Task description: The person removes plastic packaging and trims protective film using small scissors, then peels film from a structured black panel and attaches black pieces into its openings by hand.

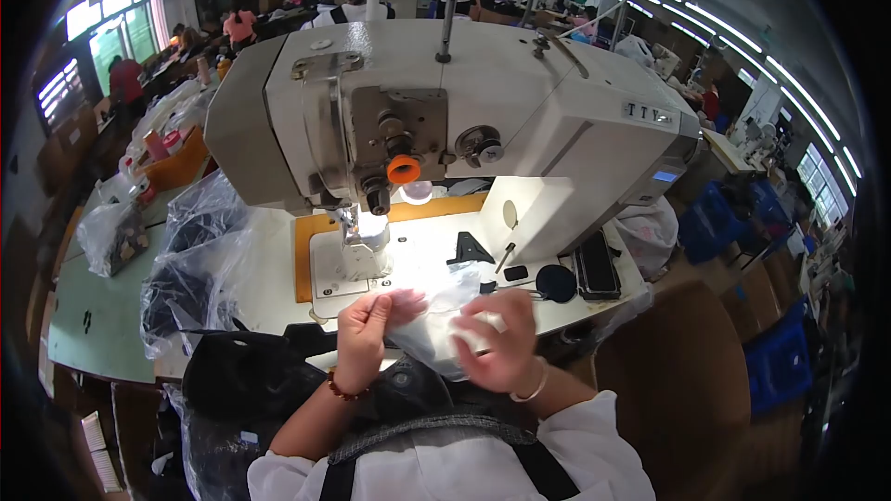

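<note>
Handling the clear plastic bag [453, 288], I judge, is my step; it lies between my hands, at six o'clock from the sewing machine [534, 111]. My left hand [364, 327] pinches it, seemingly; my right hand [506, 343] hangs loosely parted, apparently empty. Next probably needs a right-hand grip.

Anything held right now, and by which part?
The left hand seems to pinch clear plastic by its left side; the right hand is blurred, its hold unclear.
</note>
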Demonstrator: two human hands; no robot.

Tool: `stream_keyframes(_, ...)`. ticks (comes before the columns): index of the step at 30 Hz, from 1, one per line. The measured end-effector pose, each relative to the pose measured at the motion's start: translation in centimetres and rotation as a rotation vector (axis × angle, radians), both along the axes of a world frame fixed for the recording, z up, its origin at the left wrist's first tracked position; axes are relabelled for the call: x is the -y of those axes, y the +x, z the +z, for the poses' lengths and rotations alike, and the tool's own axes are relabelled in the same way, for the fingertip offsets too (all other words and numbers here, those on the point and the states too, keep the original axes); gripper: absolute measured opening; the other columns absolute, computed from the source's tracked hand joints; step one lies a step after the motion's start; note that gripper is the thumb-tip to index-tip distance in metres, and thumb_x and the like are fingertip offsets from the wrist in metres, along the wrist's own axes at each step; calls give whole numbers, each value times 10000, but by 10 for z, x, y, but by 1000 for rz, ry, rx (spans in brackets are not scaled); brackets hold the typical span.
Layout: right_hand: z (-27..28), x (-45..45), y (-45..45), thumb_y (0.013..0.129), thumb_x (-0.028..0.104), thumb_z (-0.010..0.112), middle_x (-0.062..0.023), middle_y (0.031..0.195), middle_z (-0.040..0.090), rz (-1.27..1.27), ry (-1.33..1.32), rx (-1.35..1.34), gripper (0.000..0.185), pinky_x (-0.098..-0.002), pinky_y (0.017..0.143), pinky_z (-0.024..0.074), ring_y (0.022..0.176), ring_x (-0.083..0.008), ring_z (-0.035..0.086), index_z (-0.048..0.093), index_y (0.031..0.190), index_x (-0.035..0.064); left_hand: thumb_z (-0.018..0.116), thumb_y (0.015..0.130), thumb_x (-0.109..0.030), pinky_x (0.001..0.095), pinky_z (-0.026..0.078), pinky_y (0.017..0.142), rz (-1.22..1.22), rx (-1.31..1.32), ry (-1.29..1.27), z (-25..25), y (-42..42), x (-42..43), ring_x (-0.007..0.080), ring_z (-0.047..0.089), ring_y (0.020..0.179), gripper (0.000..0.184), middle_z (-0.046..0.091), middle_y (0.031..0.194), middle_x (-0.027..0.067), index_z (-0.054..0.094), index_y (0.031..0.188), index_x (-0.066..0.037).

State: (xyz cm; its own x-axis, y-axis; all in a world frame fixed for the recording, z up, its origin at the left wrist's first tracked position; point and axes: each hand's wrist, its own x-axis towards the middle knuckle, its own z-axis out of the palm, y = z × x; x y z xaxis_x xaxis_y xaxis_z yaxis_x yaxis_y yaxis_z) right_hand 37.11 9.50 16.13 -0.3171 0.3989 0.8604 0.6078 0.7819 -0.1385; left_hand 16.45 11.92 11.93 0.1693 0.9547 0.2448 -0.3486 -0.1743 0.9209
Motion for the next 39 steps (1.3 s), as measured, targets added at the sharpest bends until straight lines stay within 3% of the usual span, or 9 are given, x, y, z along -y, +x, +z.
stream_keyframes(8,61,-47,55,774,183,807,-7,1033,614,364,-540,193,298,-360,890,409,989,-237,499,668,1030,118,419,1072,-185,329,580,813,-84,-136,68,22,-12,-6,210,713,856,326,716,973,159,627,1065,66)
stream_keyframes(14,63,-57,53,824,199,790,-60,1290,534,531,-986,271,248,-318,914,412,1066,-171,517,688,1025,95,436,1068,-169,260,557,711,-53,-177,113,28,-10,-7,136,689,770,290,707,868,96,638,1046,39)
stream_keyframes(17,58,-64,52,870,169,748,-80,1272,558,813,-1260,153,186,-290,848,460,1044,-142,498,685,1039,121,453,1065,-169,216,489,620,33,-265,150,27,-13,-8,69,615,679,279,670,782,42,656,1022,18)
stream_keyframes(21,60,-62,40,888,130,717,-85,1266,583,814,-1113,261,163,-288,842,459,1043,-152,535,724,1050,131,464,1063,-168,201,380,518,189,-332,226,30,-11,-7,16,478,570,270,580,672,-20,674,991,-14)
stream_keyframes(27,48,-68,40,918,142,683,-76,1177,602,808,-1182,62,85,-305,854,443,1015,-159,559,739,916,78,447,1071,-199,196,337,460,214,-475,173,39,-21,-3,8,416,464,290,499,538,-53,678,1001,-38)
stream_keyframes(31,48,-81,38,944,203,653,-91,1015,638,726,-966,109,182,-280,811,449,984,-142,570,727,845,70,442,1072,-208,195,327,446,186,-526,150,41,-25,-4,16,418,432,294,485,499,-34,675,995,-46)
stream_keyframes(32,51,-81,37,932,243,685,-106,968,632,676,-1053,90,228,-328,920,430,1060,-211,572,705,834,38,442,1071,-207,196,329,446,188,-537,141,41,-26,-6,19,425,432,293,487,496,-30,673,993,-46)
stream_keyframes(36,45,-87,28,925,154,654,-52,845,605,475,-1339,-148,175,-272,838,443,912,-121,553,640,846,-2,437,1070,-198,216,341,439,235,-536,126,35,-29,-11,29,436,422,289,492,495,-21,665,990,-41)
stream_keyframes(39,36,-96,16,923,156,656,-32,822,581,350,-822,31,185,-251,769,455,811,-101,550,599,837,3,437,1068,-194,232,346,431,339,-555,225,23,-26,-16,41,430,405,281,492,496,-19,663,997,-43)
